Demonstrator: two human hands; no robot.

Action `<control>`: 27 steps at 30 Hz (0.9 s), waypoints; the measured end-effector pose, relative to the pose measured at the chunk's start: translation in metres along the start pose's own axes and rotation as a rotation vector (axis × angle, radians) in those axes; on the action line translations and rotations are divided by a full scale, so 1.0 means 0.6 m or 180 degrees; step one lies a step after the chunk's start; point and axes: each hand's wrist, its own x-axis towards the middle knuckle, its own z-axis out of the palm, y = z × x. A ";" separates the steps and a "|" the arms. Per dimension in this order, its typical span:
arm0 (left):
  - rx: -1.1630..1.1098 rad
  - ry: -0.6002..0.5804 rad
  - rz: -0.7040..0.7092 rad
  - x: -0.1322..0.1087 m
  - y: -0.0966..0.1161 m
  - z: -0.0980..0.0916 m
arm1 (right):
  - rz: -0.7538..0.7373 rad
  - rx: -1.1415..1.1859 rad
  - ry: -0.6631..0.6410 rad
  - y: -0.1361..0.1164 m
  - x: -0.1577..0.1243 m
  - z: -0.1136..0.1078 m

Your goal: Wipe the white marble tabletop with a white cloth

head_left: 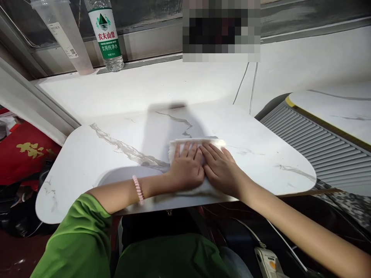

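Note:
A white cloth (199, 141) lies flat on the white marble-patterned table (116, 131), near its front edge. My left hand (187, 166) rests palm down on the left part of the cloth, its fingers spread and pointing away from me. On the right part, my right hand (222, 168) lies flat too, fingers stretched out and angled toward the left one. The two hands touch or nearly touch in the middle. Neither is closed round anything. A pink coiled band (138, 190) circles my left wrist.
On the ledge behind the table stand a water bottle (106, 36) and a tall translucent container (66, 38). A red bag (26, 154) is at the far left. Right of the table are a ribbed grey panel (333, 143) and another marbled surface (342, 104). A switch box (268, 262) sits low.

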 end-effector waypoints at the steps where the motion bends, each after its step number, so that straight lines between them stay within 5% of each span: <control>1: 0.0014 -0.0015 -0.0074 0.018 -0.013 -0.002 | -0.0007 0.0027 0.0003 0.004 0.026 0.003; 9: 0.0188 0.0213 -0.0834 0.174 -0.142 -0.018 | -0.0279 0.0329 0.0086 0.053 0.269 0.050; 14: 0.0241 0.0377 -0.1013 0.234 -0.186 -0.015 | -0.0310 0.0495 0.0067 0.082 0.353 0.075; 21: 0.0258 0.0356 -0.0954 0.228 -0.177 -0.010 | -0.0373 0.0483 0.0234 0.091 0.332 0.083; 27: 0.0225 0.0141 -0.0820 0.159 -0.108 -0.005 | -0.0366 0.0320 0.0165 0.074 0.229 0.055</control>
